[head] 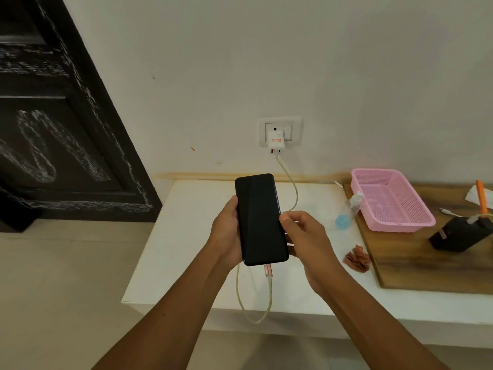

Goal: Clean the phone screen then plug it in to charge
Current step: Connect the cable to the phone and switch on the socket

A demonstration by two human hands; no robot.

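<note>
The left hand [226, 233] cradles the black glass-faced phone [260, 218] above the white shelf [186, 236], screen upward. The right hand [304, 233] pinches its side edge, likely steadying it since the beige braided cable [252, 313] already enters its bottom.

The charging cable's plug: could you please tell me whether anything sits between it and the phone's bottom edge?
Nothing visible does. The plug hangs just below the phone, which the left hand and right hand hold; only open air separates them.
</note>
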